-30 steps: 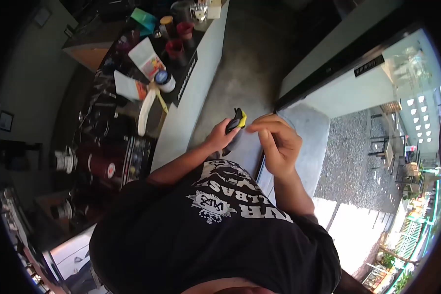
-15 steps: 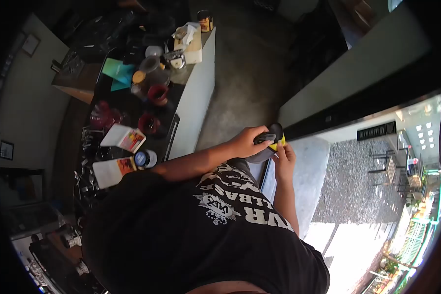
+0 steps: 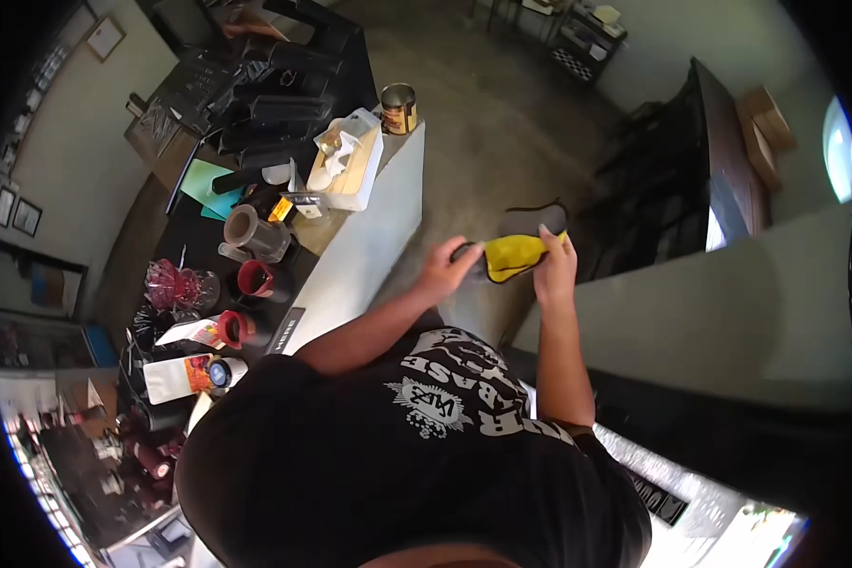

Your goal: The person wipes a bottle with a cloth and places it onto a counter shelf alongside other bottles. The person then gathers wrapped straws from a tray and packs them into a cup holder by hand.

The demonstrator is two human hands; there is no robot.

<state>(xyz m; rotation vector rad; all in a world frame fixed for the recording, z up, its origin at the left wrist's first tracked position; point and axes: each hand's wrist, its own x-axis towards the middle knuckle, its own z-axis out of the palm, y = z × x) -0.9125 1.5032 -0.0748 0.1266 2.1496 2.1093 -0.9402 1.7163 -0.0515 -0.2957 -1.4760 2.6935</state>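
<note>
A yellow and grey cloth with black edging (image 3: pixel 514 256) is stretched between my two hands in front of my chest, above the floor. My left hand (image 3: pixel 444 270) is closed on its left end, where a dark part shows between thumb and fingers. My right hand (image 3: pixel 556 263) pinches the other end, thumb lying over the grey part. The cloth's yellow face hangs lower, and its grey face is folded at the top. Part of what my left fingers hold is hidden.
To the left runs a counter (image 3: pixel 369 241) with red cups (image 3: pixel 256 278), a clear jug (image 3: pixel 256 235), a pouch (image 3: pixel 178 379), a lidded jar (image 3: pixel 225 372) and a white tub (image 3: pixel 362 175). A tin (image 3: pixel 399 109) stands at its corner. A low wall (image 3: pixel 701 312) lies right.
My view has swung from the bright doorway toward the room's interior. The cloth, bunched and mostly dark before, is now spread with its yellow side showing, and my hands are farther apart.
</note>
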